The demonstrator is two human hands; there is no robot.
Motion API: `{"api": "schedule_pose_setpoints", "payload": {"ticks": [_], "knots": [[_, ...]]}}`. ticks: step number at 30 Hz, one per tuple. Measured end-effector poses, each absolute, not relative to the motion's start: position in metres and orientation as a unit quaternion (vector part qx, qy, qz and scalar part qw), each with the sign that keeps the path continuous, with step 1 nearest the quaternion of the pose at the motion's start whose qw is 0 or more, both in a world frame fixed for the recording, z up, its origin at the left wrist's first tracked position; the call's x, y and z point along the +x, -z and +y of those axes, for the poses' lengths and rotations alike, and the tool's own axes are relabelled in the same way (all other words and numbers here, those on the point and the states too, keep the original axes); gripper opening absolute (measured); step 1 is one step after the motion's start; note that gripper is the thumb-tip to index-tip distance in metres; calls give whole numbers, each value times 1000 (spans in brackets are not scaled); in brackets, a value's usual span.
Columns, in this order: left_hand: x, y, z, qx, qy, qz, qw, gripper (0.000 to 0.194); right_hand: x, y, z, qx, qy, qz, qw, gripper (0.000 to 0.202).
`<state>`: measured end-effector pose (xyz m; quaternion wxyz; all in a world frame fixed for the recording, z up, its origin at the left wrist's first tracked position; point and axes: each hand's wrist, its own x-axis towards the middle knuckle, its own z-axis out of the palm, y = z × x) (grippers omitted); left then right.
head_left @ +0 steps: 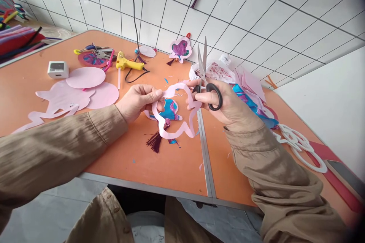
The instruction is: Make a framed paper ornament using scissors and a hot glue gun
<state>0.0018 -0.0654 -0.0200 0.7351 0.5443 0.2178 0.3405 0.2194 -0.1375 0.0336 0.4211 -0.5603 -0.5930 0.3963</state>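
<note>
My left hand (pixel 142 100) is closed on a pink wavy-edged cutout frame (pixel 171 135), pinching its upper left between thumb and fingers. In my right hand (pixel 225 102) are scissors (pixel 215 97) with black handles, blades pointing up and slightly apart. The right fingers also touch the frame's right side. Through the frame's opening shows a blue-and-pink patterned piece (pixel 169 109) lying on the table. Below it, a dark purple tassel (pixel 155 141) is partly covered by the frame.
Pink cut shapes (pixel 68 93) lie at left beside a small white box (pixel 57 69). A yellow glue gun (pixel 129 62) rests behind them. A butterfly ornament (pixel 180 49) leans on the tiled wall. White cutout rings (pixel 302 146) and a phone (pixel 346 178) are at right.
</note>
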Motion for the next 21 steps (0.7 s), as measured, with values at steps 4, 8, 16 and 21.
{"api": "schedule_pose_setpoints", "payload": {"ticks": [4, 8, 16, 21], "knots": [[1, 21, -65, 541, -342, 232, 732, 38, 225, -33, -137, -554, -393, -584, 445, 28], [2, 20, -65, 547, -326, 246, 730, 39, 223, -34, -139, -554, -381, -597, 438, 22], [2, 21, -65, 550, -320, 249, 731, 34, 222, -36, -143, -550, -376, -607, 433, 26], [2, 22, -65, 544, -308, 237, 744, 32, 223, -36, -142, -559, -377, -601, 429, 24]]}}
